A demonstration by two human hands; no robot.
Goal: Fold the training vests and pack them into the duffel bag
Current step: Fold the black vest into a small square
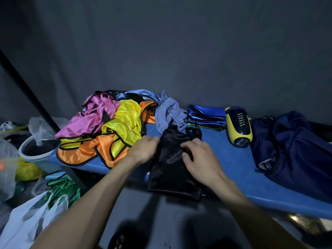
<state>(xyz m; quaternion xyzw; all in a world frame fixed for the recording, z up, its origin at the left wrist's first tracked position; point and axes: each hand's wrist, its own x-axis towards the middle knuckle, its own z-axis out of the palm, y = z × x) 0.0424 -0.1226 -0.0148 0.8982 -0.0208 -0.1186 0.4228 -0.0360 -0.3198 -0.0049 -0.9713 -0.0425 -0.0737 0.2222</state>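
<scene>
I see the blue table [233, 168] running from the left edge toward the right foreground. The navy duffel bag [296, 150] lies slumped at the table's right end, and I cannot tell whether its mouth is open. An unfolded heap of training vests [107, 133], pink, yellow and orange, covers the left end, with a grey vest [168, 114] behind it at the back edge. A folded stack of blue vests [206, 115] sits at the back edge, just beside a yellow-and-navy speaker [238, 126].

The black vest [170, 168] lies at the front edge, its lower part hanging over that edge. My left hand [143, 150] grips its left side, fingers curled into the fabric. My right hand [199, 159] rests on top, fingers bent and pinching a fold.

Handling assessment: the fabric looks thin, light, soft and glossy, so it is likely slippery and will not hold a crease unaided. Recommended hold: both side hems near the shoulder straps, kept taut; press each fold flat before release. Risk: the overhanging portion may slide off the table.
</scene>
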